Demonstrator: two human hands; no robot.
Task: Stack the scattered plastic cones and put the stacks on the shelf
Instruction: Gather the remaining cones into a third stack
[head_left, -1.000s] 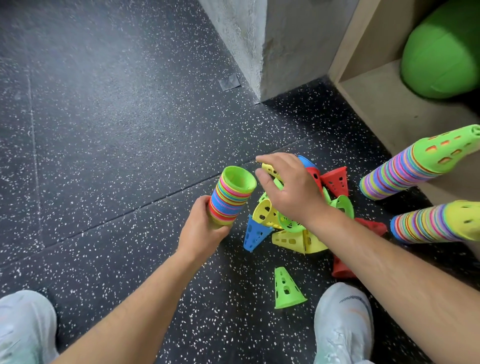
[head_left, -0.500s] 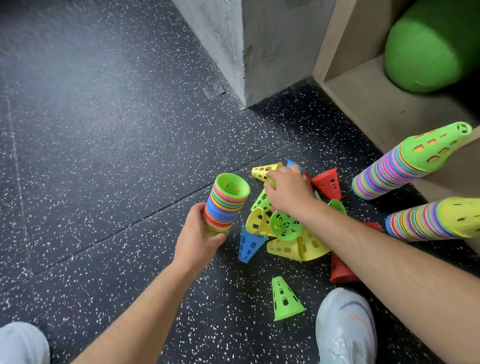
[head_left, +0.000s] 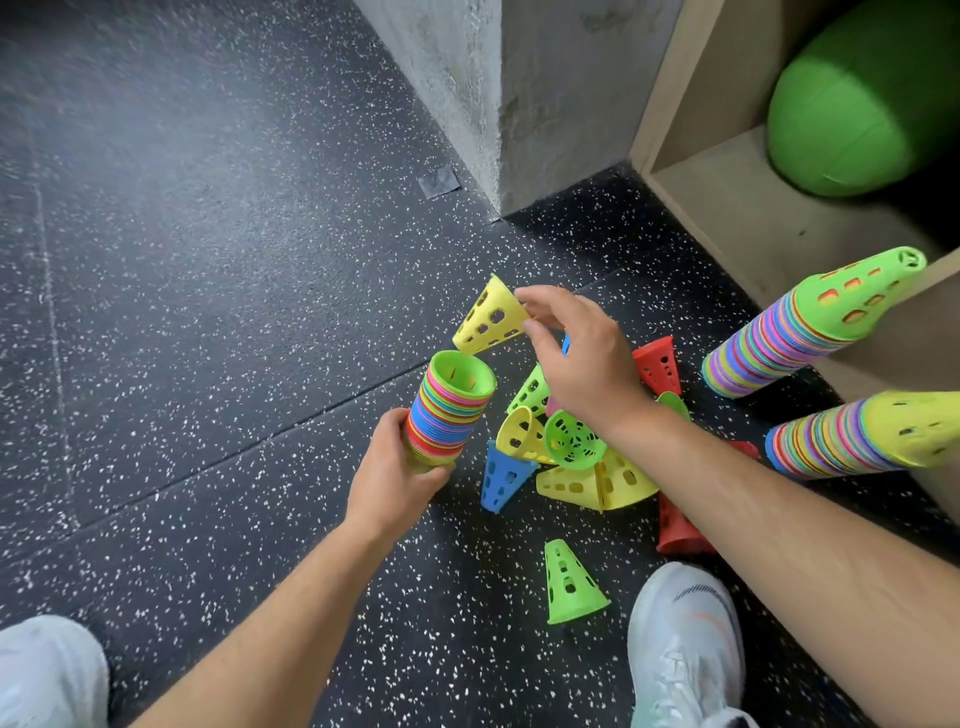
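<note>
In the head view, your left hand (head_left: 395, 467) was curled around the narrow lower end of the held stack (head_left: 449, 410). It kept the stack's wide green mouth turned up and toward you, which left that opening free to take another cone. Your right hand (head_left: 582, 364) pinched the yellow cone (head_left: 488, 319) between thumb and fingertips at its edge. The other fingers were loosely spread.

The cone hung tilted just beyond the left hand and just above the stack's mouth, not yet touching it. Its lower end seemed to be the narrow one, aimed at the opening. Holding it by the edge probably kept your fingers out of the way when it dropped in.

Under your right wrist lay the loose pile (head_left: 571, 447) of yellow, green, blue and red cones, some touching, all on the floor (head_left: 208, 260). 1 green cone (head_left: 569, 584) stood apart, nearer you than either hand and beside your shoe (head_left: 685, 634).

Farther right of the right hand, 2 tall stacks (head_left: 800, 332) stood on the floor against the shelf (head_left: 727, 208). None was on it yet, so I judged the task about midway. A green ball (head_left: 857, 98) sat in the shelf.
</note>
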